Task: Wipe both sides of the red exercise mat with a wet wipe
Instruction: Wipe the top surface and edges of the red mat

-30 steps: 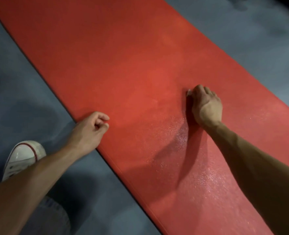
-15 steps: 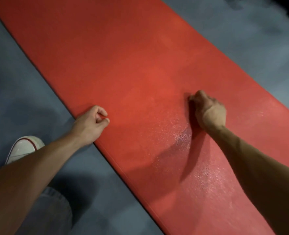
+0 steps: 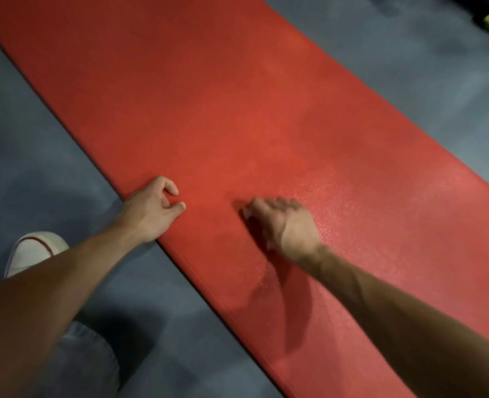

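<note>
Wiping top side: right hand [image 3: 283, 222], blurred, fingers curled, wipe not visible; left hand [image 3: 151, 209] loosely curled, braces red mat [image 3: 237, 96] edge. Next: dry far half.

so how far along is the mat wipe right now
Done: a damp, glistening patch shows on the red mat beside the right hand. In hand: that hand, blurred, bears down mid-mat; the wipe itself can't be made out. The left hand rests at the mat's near edge. Left: the matte far stretch looks unwiped, and the underside, since the mat lies unflipped.
</note>
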Demonstrator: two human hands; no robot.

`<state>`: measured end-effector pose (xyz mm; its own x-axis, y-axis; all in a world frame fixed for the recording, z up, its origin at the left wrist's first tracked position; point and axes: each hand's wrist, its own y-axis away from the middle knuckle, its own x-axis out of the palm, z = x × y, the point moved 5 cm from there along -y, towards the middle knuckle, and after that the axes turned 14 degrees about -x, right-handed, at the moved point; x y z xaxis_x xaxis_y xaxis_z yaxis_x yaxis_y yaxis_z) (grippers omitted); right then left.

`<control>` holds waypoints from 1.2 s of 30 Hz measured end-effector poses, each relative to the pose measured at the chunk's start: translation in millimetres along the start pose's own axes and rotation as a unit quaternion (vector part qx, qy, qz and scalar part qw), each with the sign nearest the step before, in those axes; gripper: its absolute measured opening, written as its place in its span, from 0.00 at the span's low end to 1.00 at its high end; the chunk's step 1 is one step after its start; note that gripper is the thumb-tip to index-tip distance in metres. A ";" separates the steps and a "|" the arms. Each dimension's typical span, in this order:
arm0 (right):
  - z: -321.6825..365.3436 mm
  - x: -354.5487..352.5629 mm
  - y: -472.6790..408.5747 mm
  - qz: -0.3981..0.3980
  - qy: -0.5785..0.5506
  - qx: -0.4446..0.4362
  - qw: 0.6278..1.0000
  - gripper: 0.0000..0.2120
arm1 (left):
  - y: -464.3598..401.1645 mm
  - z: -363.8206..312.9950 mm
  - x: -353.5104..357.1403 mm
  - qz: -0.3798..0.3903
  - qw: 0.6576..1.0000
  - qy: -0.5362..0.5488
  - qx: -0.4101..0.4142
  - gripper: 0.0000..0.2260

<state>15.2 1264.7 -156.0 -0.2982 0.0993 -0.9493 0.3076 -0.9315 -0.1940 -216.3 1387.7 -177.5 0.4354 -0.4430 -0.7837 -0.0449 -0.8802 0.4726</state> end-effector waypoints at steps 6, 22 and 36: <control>-111.5 -17.4 -30.1 -0.016 0.044 0.183 0.982 0.14 | -17.6 -9.4 -11.7 0.052 0.998 -0.011 0.044 0.05; -148.9 -7.6 -38.5 -0.040 0.017 0.193 0.980 0.19 | -80.3 -76.1 -16.4 0.172 0.980 -0.075 0.068 0.16; -146.9 7.9 -41.0 -0.022 0.038 0.311 0.949 0.20 | -177.3 -167.0 -40.4 0.190 0.965 -0.129 0.125 0.18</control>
<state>132.9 1355.1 -191.8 -0.2252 0.1450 -0.9634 -0.3040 -0.9500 -0.0720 -75.8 1590.2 -162.3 0.1075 -0.7407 -0.6632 -0.3868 -0.6457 0.6584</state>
